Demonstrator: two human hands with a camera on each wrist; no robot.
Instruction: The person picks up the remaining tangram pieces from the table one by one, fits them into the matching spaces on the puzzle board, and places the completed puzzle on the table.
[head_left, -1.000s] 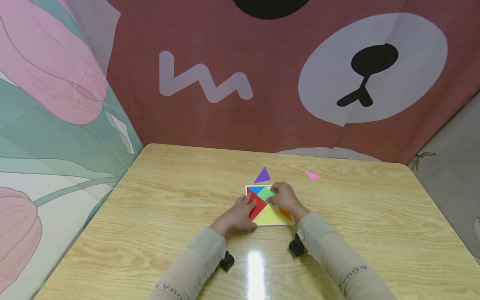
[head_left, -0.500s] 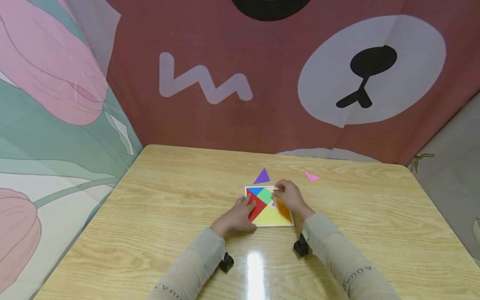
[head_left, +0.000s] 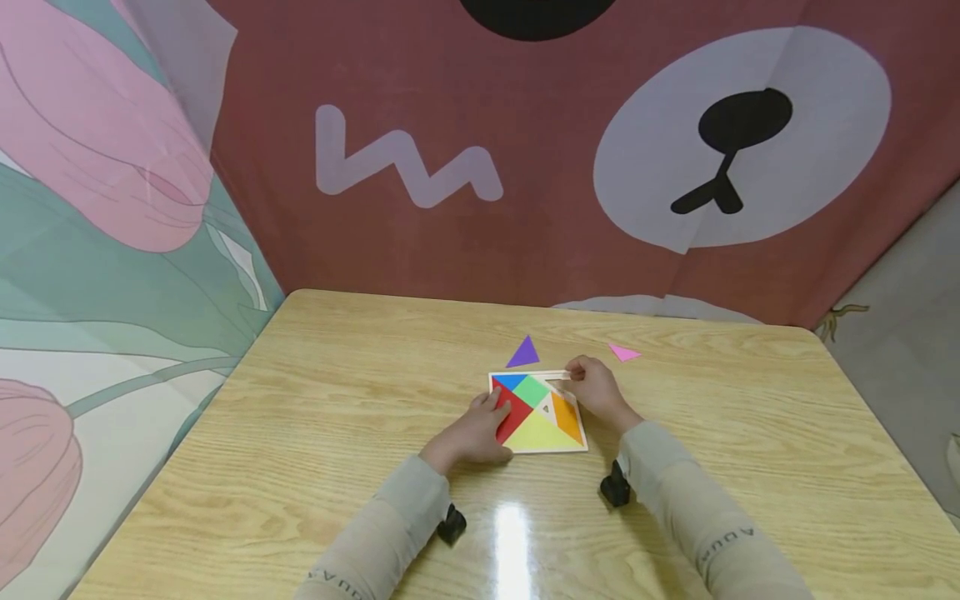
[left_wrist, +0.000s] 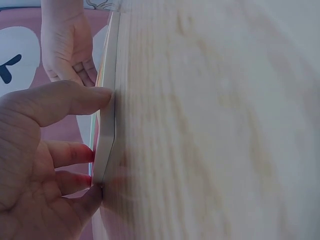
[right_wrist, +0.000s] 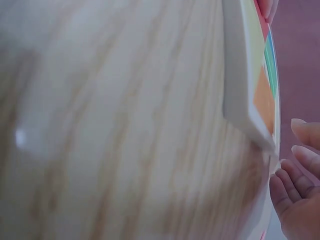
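A tangram tray (head_left: 547,452) with a pale rim lies on the table, holding a red triangle (head_left: 516,414), a yellow triangle (head_left: 542,435), a green square (head_left: 531,390), a blue triangle (head_left: 510,381) and an orange parallelogram (head_left: 566,414). My left hand (head_left: 474,429) grips the tray's near left corner: its thumb lies along the near edge, with fingers on the red triangle and at the left side. At the far right corner is my right hand (head_left: 600,392). In the right wrist view its fingers (right_wrist: 295,182) are loosely bent, with a gap to the thumb.
Beyond the tray lie a purple triangle (head_left: 523,352) and, farther right, a pink triangle (head_left: 624,352). Bare recess floor shows between the green, yellow and orange pieces. A printed cloth (head_left: 555,250) hangs behind the wooden table (head_left: 360,367).
My right hand has moved from the green square rightward to the tray's far right corner, uncovering the orange piece and a bare recess. The left hand has stayed in place.
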